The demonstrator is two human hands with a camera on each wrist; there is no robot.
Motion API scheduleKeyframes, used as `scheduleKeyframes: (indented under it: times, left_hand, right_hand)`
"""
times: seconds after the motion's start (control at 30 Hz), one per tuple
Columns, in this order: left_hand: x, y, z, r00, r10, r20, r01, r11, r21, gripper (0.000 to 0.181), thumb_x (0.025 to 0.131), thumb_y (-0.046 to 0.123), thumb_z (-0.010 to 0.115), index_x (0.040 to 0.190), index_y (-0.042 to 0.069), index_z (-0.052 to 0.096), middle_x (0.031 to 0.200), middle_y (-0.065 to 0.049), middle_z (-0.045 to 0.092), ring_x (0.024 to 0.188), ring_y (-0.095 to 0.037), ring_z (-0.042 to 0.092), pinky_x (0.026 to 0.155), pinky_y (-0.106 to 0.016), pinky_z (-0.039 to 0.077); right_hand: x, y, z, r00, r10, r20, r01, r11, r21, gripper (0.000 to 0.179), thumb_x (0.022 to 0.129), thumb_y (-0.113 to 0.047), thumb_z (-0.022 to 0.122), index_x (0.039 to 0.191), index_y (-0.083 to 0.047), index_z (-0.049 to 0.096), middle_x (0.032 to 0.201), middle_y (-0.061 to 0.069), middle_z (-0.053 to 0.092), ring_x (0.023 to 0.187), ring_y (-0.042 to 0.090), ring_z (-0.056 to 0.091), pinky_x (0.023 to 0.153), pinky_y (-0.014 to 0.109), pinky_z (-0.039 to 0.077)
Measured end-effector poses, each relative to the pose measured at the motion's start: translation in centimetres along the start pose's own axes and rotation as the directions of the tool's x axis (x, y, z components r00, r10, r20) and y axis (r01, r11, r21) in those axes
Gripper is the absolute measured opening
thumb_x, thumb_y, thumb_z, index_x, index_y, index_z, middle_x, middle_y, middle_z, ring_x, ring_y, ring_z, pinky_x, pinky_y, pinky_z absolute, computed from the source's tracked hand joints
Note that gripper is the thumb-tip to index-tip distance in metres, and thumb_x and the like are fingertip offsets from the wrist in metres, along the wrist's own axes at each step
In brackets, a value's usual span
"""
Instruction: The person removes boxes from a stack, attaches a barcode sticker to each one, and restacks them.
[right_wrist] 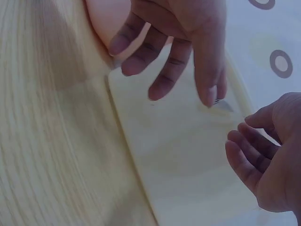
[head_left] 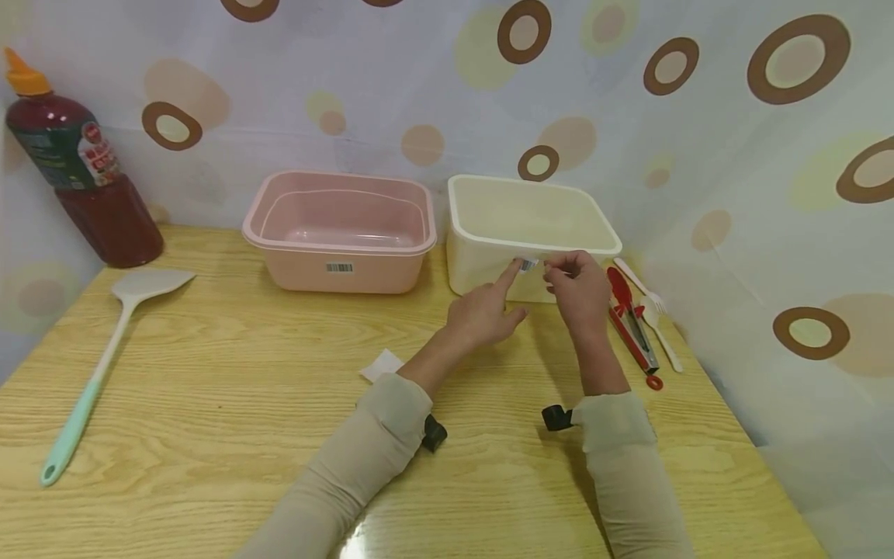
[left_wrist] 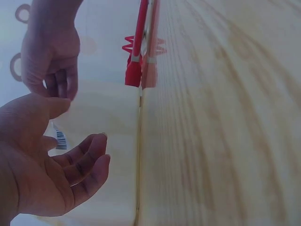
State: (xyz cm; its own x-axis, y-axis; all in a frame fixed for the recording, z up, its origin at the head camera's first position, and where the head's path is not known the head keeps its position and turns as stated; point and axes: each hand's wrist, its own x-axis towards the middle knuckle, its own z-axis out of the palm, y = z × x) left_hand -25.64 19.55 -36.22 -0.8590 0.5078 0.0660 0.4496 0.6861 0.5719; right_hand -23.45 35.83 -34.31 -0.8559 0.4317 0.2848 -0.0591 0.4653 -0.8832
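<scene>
My left hand [head_left: 483, 314] reaches to the front of a cream plastic bin [head_left: 475, 264]. Its extended index finger touches the left end of a small barcode sticker [head_left: 528, 265] on the front wall. In the left wrist view the other fingers bend loosely. My right hand [head_left: 585, 301] is just right of the sticker, thumb and index fingertips close together. In the right wrist view a narrow gap appears between those fingertips and the sticker's pale end [right_wrist: 226, 107]. Whether anything thin is between them cannot be made out.
A pink bin [head_left: 342, 272] with a barcode label stands left of the cream one. White paper [head_left: 382, 363] lies by my left sleeve. Red-handled tongs [head_left: 632, 330], a white fork [head_left: 639, 283] and spoon [head_left: 660, 330] lie right. Far left are a spatula [head_left: 105, 357] and sauce bottle [head_left: 84, 171].
</scene>
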Motion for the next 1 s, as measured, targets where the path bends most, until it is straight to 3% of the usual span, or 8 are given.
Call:
scheduleKeyframes:
  times: [0.07,0.17,0.3,0.4,0.5,0.7,1.0]
  left_hand:
    - [0.0,0.0,0.0,1.000,0.000,0.005,0.000,1.000,0.000,0.081,0.100,0.050,0.058,0.163,0.039,0.010,0.097,-0.004,0.068,0.080,-0.018,0.062,0.057,-0.035,0.046]
    - [-0.2,0.0,0.0,1.000,-0.010,0.017,0.010,1.000,-0.004,0.080,0.100,0.051,0.057,0.163,0.041,0.008,0.088,-0.002,0.066,0.075,-0.017,0.062,0.056,-0.035,0.046]
    - [-0.3,0.0,0.0,0.999,-0.024,0.024,0.024,1.000,-0.004,0.079,0.101,0.051,0.055,0.163,0.042,0.007,0.080,0.002,0.062,0.071,-0.016,0.061,0.055,-0.035,0.046]
    - [-0.4,-0.1,0.0,0.999,-0.028,0.024,0.028,1.000,-0.002,0.079,0.101,0.052,0.055,0.163,0.042,0.007,0.081,0.003,0.061,0.072,-0.015,0.060,0.055,-0.034,0.046]
    - [-0.4,0.0,-0.1,1.000,-0.019,0.019,0.019,1.000,-0.002,0.079,0.101,0.051,0.056,0.163,0.042,0.008,0.081,0.002,0.061,0.071,-0.016,0.060,0.054,-0.034,0.045]
    - [-0.1,0.0,-0.2,1.000,0.003,0.007,-0.003,1.000,-0.006,0.079,0.100,0.050,0.056,0.163,0.041,0.009,0.078,0.001,0.061,0.067,-0.016,0.058,0.052,-0.033,0.044]
    - [-0.3,-0.2,-0.2,1.000,0.006,0.006,-0.005,1.000,-0.022,0.079,0.101,0.049,0.057,0.163,0.039,0.010,0.076,-0.001,0.061,0.064,-0.017,0.059,0.051,-0.032,0.042]
  right_hand:
    - [-0.2,-0.3,-0.3,1.000,-0.021,0.001,0.021,0.996,-0.091,0.007,0.096,-0.019,0.066,0.095,-0.013,0.069,0.090,-0.006,0.068,0.077,0.006,0.069,0.068,0.015,0.057]
    - [-0.5,-0.8,-0.6,0.994,-0.059,0.089,0.076,0.976,-0.202,0.019,0.099,-0.026,0.063,0.108,-0.011,0.072,0.095,0.002,0.072,0.073,0.003,0.066,0.066,0.018,0.056]
    - [-0.7,-0.8,-0.4,0.966,-0.069,0.249,0.143,0.946,-0.290,0.029,0.103,-0.030,0.057,0.122,-0.014,0.072,0.103,0.016,0.075,0.074,0.017,0.070,0.064,0.024,0.054]
    - [-0.6,-0.4,-0.2,0.951,-0.040,0.307,0.143,0.936,-0.321,0.033,0.104,-0.032,0.054,0.128,-0.015,0.070,0.106,0.019,0.076,0.081,0.031,0.073,0.066,0.027,0.054]
    - [-0.4,0.0,-0.3,0.946,-0.004,0.323,0.119,0.934,-0.337,0.037,0.105,-0.034,0.053,0.132,-0.014,0.067,0.107,0.020,0.075,0.087,0.038,0.073,0.068,0.029,0.056]
    - [0.1,0.4,-0.6,0.945,0.029,0.327,0.090,0.935,-0.343,0.042,0.105,-0.038,0.051,0.136,-0.014,0.063,0.108,0.020,0.074,0.089,0.040,0.073,0.069,0.029,0.057]
    - [-0.2,0.0,-0.2,0.928,0.002,0.373,0.131,0.935,-0.330,0.040,0.106,-0.036,0.051,0.143,-0.022,0.059,0.108,0.020,0.074,0.088,0.039,0.073,0.071,0.033,0.057]
